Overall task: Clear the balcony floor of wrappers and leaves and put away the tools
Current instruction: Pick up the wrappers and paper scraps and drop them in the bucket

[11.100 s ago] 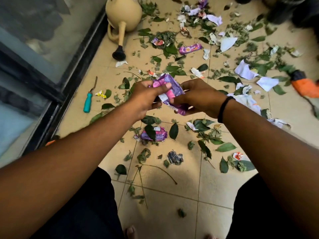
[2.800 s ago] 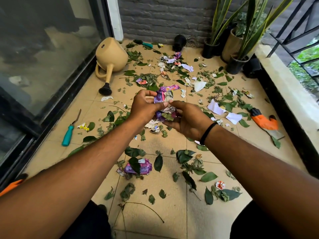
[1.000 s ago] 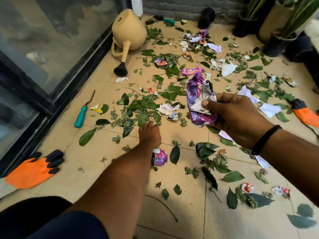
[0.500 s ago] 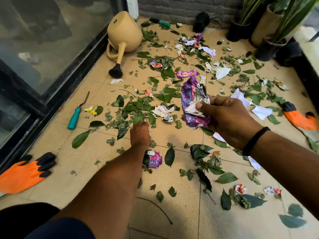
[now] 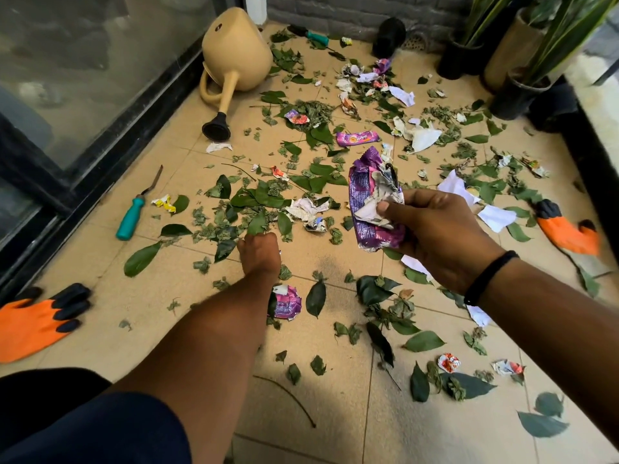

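Two hands are out in front of me: my right hand [image 5: 442, 236] is raised above the floor, thumb and fingers clamped on a bundle of wrappers [image 5: 373, 202], purple foil with crumpled paper. My left hand [image 5: 259, 252] reaches down to the tiled floor [image 5: 335, 413], knuckles toward me, fingertips hidden among green leaves [image 5: 254, 199], so I cannot tell whether they grip anything. Another purple wrapper [image 5: 286, 302] lies just beside that forearm. Near the glass door lie a teal-handled tool [image 5: 132, 216], a tipped watering can [image 5: 234, 58] and an orange glove [image 5: 33, 321]; a second glove [image 5: 566, 229] lies at right.
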Available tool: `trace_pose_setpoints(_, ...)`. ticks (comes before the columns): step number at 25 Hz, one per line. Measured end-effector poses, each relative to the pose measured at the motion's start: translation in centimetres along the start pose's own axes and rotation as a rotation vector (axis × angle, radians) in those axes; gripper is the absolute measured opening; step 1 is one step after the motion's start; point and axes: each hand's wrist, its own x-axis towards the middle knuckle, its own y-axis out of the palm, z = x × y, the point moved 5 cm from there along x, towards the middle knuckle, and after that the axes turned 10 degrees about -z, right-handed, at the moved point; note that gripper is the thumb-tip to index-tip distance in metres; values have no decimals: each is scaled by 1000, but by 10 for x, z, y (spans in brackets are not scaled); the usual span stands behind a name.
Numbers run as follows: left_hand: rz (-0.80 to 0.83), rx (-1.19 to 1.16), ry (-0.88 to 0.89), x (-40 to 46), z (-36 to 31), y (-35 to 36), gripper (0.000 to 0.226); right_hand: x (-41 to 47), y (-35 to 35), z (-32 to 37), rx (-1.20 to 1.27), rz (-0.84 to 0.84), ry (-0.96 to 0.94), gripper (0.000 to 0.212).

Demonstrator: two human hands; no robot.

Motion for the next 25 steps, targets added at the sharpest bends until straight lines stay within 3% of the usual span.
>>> trace_pose_setpoints(3,-125,-323,-164,9,-12,-20,14,5,-4,0,17,-36,20,6)
trace_pose_setpoints(7,-115,-1151,-422,40,-87,-82,17,23,-15,-1,71,-181,38,10)
trace_pose_setpoints(9,-59,-1482,-452,48,-128,-125,20,31,-23,0,99,-272,37,15)
trace_pose_setpoints(11,80,-1704,-343,46,-161,-162,15,36,-33,2,139,-348,53,14)
trace_pose_setpoints(14,281,-1805,-71,33,-195,-198,14,40,-41,5,250,-397,95,9)
trace_pose_setpoints(18,277,-1693,175,14,-209,-197,14,43,-47,15,341,-417,81,12)
trace_pose_setpoints(22,220,-1639,151,12,-203,-189,19,41,-47,16,350,-411,88,12)
trace_pose_setpoints(25,278,-1602,26,16,-200,-184,47,42,-42,20,446,-379,77,15)
